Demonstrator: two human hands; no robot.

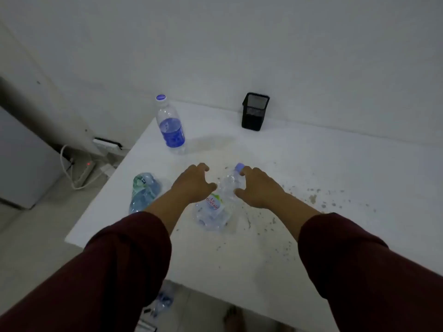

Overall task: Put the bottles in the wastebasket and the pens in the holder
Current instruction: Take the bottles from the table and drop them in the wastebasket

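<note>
Sleeves frame my view; left hand and right hand, both spread wide, flank the crushed bottle to clasp it.

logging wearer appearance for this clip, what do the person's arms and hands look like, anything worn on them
Both arms wear long dark maroon sleeves, plain and unmarked, ending partway along the forearm. The left hand and right hand are bare: no gloves, and no rings, watch or bands show on the fingers or wrists from this view.

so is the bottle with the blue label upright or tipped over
Upright: the blue-label bottle stands on its base on the table, cap on top.
</note>
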